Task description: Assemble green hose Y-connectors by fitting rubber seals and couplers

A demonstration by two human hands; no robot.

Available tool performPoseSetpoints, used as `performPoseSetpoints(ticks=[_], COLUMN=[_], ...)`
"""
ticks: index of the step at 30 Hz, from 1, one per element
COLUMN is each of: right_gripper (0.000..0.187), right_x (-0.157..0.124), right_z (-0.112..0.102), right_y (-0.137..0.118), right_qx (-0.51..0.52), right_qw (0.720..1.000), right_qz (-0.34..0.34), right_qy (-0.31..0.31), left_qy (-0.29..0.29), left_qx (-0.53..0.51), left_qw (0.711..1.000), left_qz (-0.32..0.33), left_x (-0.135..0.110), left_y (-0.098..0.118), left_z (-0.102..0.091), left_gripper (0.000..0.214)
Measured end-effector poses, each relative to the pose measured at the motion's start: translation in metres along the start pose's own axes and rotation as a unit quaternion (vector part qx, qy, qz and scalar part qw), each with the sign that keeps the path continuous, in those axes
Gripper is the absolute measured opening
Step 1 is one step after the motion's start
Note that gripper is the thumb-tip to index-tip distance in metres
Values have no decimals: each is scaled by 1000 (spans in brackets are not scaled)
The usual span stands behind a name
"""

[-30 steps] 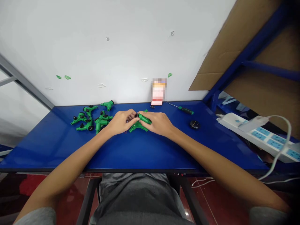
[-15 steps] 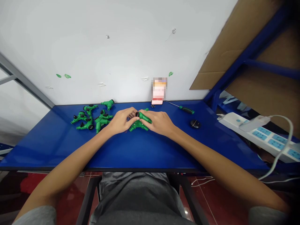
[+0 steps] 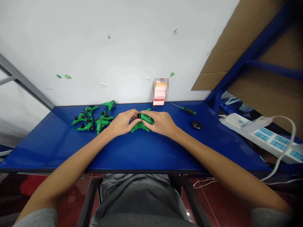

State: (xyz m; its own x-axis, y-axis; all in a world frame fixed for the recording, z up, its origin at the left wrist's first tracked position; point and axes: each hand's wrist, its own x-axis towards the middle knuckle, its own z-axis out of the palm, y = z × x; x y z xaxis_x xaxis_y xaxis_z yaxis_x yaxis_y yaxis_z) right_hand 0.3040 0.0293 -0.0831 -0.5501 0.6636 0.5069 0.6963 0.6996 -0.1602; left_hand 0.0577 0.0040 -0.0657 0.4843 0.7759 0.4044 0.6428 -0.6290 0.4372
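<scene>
Green plastic hose splitter (image 3: 140, 127) between the hands (image 3: 121, 123) (image 3: 161, 123), both closed around it.

Bright, even light, with glare on the blue metal tabletop (image 3: 151, 154) and bowed wide-angle edges.

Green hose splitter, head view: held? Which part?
Yes: the right hand wraps the upper barrel of the green plastic hose splitter, and the left hand is on its black end.

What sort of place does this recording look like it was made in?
Probably a small assembly workshop: a blue metal workbench holds loose green plastic hose connectors and a green-handled screwdriver, with a power strip beside it.
</scene>
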Motion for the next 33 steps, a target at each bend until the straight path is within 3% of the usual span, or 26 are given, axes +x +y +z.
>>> performPoseSetpoints(ticks=[33], right_gripper=[43], right_x=[0], right_z=[2], right_y=[4], right_qx=[18], right_qw=[1000], right_qz=[-7], right_qy=[19], left_qy=[7], left_qx=[12], left_qw=[1000], left_qz=[8], left_x=[1], left_y=[-2], left_z=[0], left_gripper=[29])
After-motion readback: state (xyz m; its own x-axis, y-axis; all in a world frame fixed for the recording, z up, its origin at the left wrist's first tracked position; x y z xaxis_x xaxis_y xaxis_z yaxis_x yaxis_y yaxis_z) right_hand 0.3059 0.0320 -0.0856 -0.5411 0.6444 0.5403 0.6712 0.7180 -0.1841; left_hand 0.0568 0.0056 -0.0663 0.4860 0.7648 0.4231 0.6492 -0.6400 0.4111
